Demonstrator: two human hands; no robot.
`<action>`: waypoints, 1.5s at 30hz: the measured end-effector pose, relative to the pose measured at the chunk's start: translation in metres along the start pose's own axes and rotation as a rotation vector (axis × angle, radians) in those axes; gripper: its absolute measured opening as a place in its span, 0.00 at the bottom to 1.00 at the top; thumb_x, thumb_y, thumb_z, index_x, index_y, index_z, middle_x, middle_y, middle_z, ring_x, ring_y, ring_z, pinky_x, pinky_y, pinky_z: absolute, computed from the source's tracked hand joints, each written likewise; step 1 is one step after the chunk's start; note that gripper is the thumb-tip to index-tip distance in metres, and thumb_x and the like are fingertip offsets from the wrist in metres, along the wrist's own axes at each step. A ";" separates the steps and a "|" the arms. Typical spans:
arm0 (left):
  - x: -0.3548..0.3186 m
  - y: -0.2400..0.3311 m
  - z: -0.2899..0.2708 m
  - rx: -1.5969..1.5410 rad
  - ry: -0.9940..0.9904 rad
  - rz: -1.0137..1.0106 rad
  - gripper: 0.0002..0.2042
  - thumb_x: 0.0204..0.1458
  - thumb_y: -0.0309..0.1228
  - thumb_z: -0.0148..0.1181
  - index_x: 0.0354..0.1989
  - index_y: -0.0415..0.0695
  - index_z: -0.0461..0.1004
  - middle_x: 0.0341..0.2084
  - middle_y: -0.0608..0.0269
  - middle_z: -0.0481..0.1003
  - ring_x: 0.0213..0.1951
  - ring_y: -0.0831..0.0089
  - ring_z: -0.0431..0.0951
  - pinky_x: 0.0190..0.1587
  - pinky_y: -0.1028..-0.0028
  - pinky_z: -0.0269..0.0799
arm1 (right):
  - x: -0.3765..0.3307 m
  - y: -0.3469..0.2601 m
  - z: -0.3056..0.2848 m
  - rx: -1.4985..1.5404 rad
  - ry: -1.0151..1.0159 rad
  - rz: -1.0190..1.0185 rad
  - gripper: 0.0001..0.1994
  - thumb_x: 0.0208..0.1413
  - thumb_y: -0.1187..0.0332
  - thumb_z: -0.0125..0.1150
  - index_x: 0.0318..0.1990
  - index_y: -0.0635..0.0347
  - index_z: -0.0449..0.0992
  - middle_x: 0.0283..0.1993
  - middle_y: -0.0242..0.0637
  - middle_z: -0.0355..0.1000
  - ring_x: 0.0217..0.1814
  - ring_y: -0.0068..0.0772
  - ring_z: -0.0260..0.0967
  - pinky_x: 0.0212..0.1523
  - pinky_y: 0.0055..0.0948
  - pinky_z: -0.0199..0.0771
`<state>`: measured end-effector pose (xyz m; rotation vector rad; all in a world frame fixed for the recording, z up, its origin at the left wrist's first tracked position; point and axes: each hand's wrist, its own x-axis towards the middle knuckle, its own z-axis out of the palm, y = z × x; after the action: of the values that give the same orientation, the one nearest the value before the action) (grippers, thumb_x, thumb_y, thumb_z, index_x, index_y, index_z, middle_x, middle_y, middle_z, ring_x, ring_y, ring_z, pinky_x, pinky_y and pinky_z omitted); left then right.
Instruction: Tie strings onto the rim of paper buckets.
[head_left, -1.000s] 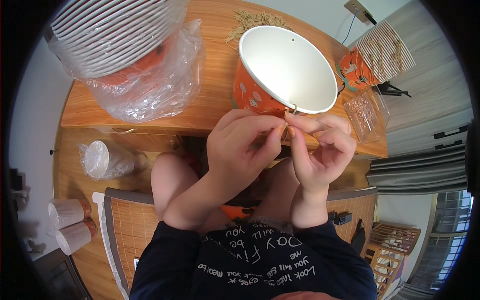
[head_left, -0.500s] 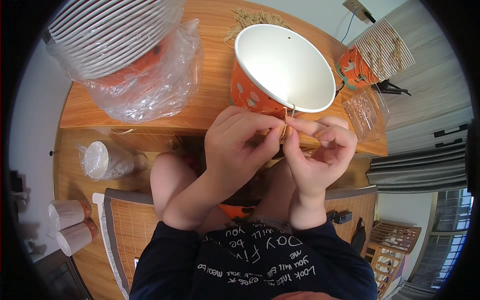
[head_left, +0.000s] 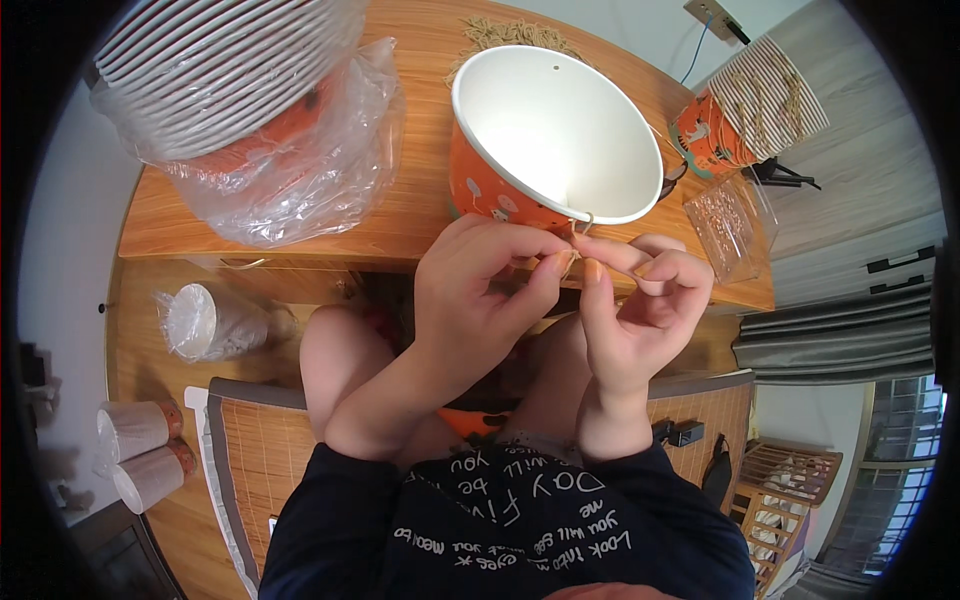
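Observation:
An orange paper bucket [head_left: 490, 187] with a white inside stands tilted on the table, its mouth facing up and toward me. Tan cord [head_left: 578, 228] runs through the near side of its rim. Just below that rim, my left hand [head_left: 480, 280] pinches the cord between thumb and forefinger. Close beside it, my right hand [head_left: 645, 300] also pinches the cord with thumb and forefinger, its other fingers curled. The fingertips partly cover the cord, so its ends are hidden. A small hole shows in the bucket's far wall.
At the left stands a tall stack of buckets [head_left: 240, 80] in clear plastic. Cut cords [head_left: 515, 35] lie behind the bucket. Another bucket stack [head_left: 715, 130], draped with cords, stands at the right beside a clear box [head_left: 725, 230] of small pieces. Wrapped stacks [head_left: 145, 430] lie on the floor.
The bucket has shifted slightly left. My right thumb has moved a little right, and the fingertips now pinch the cord slightly farther apart.

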<state>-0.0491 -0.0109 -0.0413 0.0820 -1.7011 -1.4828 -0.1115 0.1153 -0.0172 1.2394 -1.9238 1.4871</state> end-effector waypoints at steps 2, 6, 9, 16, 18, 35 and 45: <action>0.001 -0.001 0.001 0.006 -0.008 0.005 0.05 0.44 0.25 0.67 0.30 0.44 0.79 0.24 0.65 0.78 0.26 0.68 0.75 0.30 0.71 0.70 | 0.000 0.001 -0.002 0.034 -0.002 0.015 0.22 0.50 0.84 0.64 0.41 0.57 0.55 0.42 0.41 0.80 0.42 0.26 0.61 0.49 0.23 0.62; 0.001 -0.002 0.001 0.044 -0.006 0.105 0.05 0.44 0.24 0.67 0.30 0.45 0.79 0.24 0.66 0.78 0.27 0.67 0.75 0.31 0.70 0.70 | 0.000 0.001 0.000 0.035 0.010 0.021 0.22 0.50 0.83 0.65 0.41 0.56 0.55 0.41 0.40 0.80 0.42 0.26 0.61 0.49 0.23 0.62; 0.002 -0.002 -0.001 0.072 -0.004 0.122 0.05 0.44 0.24 0.67 0.29 0.45 0.79 0.24 0.67 0.78 0.27 0.67 0.75 0.31 0.70 0.70 | -0.001 0.004 0.000 -0.007 0.029 -0.021 0.22 0.50 0.83 0.65 0.40 0.56 0.54 0.40 0.40 0.80 0.41 0.26 0.61 0.48 0.24 0.62; 0.005 -0.006 0.002 0.234 0.035 0.328 0.06 0.42 0.24 0.67 0.29 0.47 0.78 0.25 0.68 0.78 0.28 0.67 0.75 0.31 0.71 0.71 | -0.007 0.005 0.007 0.099 0.131 0.020 0.22 0.52 0.83 0.63 0.41 0.55 0.52 0.40 0.42 0.79 0.41 0.25 0.63 0.48 0.24 0.62; 0.006 -0.008 0.002 0.252 0.039 0.351 0.07 0.41 0.24 0.67 0.29 0.47 0.78 0.25 0.68 0.78 0.28 0.67 0.75 0.31 0.71 0.71 | -0.010 0.002 0.013 0.201 0.173 0.092 0.22 0.53 0.83 0.63 0.41 0.55 0.52 0.41 0.44 0.78 0.42 0.25 0.65 0.48 0.23 0.63; 0.005 -0.012 0.005 0.159 0.047 0.365 0.08 0.41 0.22 0.68 0.31 0.46 0.79 0.26 0.67 0.79 0.29 0.66 0.77 0.32 0.71 0.74 | -0.014 -0.006 0.018 0.602 0.268 0.385 0.19 0.57 0.84 0.58 0.43 0.56 0.53 0.43 0.50 0.76 0.42 0.26 0.72 0.48 0.22 0.69; 0.002 -0.015 0.006 0.149 0.063 0.353 0.10 0.38 0.20 0.69 0.31 0.44 0.80 0.25 0.64 0.78 0.30 0.67 0.77 0.32 0.72 0.75 | -0.019 -0.001 0.022 0.563 0.259 0.334 0.23 0.53 0.86 0.61 0.43 0.55 0.52 0.42 0.50 0.77 0.45 0.29 0.73 0.50 0.24 0.69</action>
<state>-0.0612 -0.0120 -0.0520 -0.0876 -1.6731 -1.0830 -0.0964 0.1027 -0.0386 0.8830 -1.6467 2.3495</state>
